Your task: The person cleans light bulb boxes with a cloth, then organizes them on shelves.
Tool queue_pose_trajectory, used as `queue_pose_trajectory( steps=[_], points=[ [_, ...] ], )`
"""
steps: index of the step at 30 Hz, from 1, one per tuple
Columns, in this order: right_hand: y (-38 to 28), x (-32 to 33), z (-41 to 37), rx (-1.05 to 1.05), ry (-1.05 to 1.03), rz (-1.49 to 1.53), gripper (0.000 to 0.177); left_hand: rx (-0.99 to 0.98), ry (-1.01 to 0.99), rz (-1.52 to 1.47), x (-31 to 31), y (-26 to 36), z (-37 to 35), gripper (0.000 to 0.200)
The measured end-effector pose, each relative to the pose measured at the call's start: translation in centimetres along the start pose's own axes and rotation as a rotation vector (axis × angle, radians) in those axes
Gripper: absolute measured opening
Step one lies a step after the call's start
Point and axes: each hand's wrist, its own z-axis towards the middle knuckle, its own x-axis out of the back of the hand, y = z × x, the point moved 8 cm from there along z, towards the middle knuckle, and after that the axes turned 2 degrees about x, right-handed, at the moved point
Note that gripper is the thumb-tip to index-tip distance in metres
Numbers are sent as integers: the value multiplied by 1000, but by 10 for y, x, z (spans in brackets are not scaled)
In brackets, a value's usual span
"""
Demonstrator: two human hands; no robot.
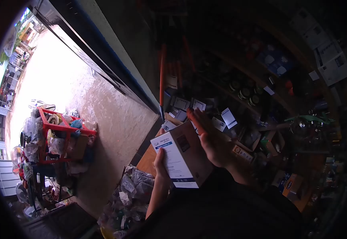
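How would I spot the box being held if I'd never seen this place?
Start at the bright concrete floor on the left, then look right to the person's two hands. The box sits between the left hand and the raised right hand. Unlike the smaller-looking white-faced packs beyond, this box has blue bands across its white face.
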Motion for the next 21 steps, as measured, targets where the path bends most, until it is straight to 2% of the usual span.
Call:
queue_pose_trajectory(
  steps=[1, 2, 5, 7, 9, 13, 15, 16, 19, 21],
  points=[
    [-14, -13, 5, 79, -114, -296, 65, -16, 27, 35, -17, 4, -2, 62],
    [-16, -30, -1, 131, -43, -443, 64, 64, -39, 64, 9, -10, 5, 68],
    [-9, -26, 0, 56, 19, -424, 64, -15, -136, 138, -22, 2, 5, 75],
    [-10, -16, 2, 43, 61, -299, 64, 48, -53, 191, -9, -12, 6, 84],
    [-14, -6, 1, 77, 60, -262, 64, 65, -194, 194, -2, -20, 18, 85],
    [-8, 10, -8, 145, 85, -235, 64, -124, -180, 356, -36, -11, 12, 99],
    [14, 18, -14, 54, 209, 256, 65, -334, -172, 546, -58, 0, 9, 108],
    [28, 17, -18, 8, 263, 506, 65, -354, -171, 637, -64, 3, 10, 120],
    [79, 17, -38, -242, 360, 906, 65, -471, -240, 1319, -94, 19, 0, 121],
    [102, 20, -56, -385, 403, 1134, 65, -363, -277, 1494, -103, 11, -3, 132]
  ],
)
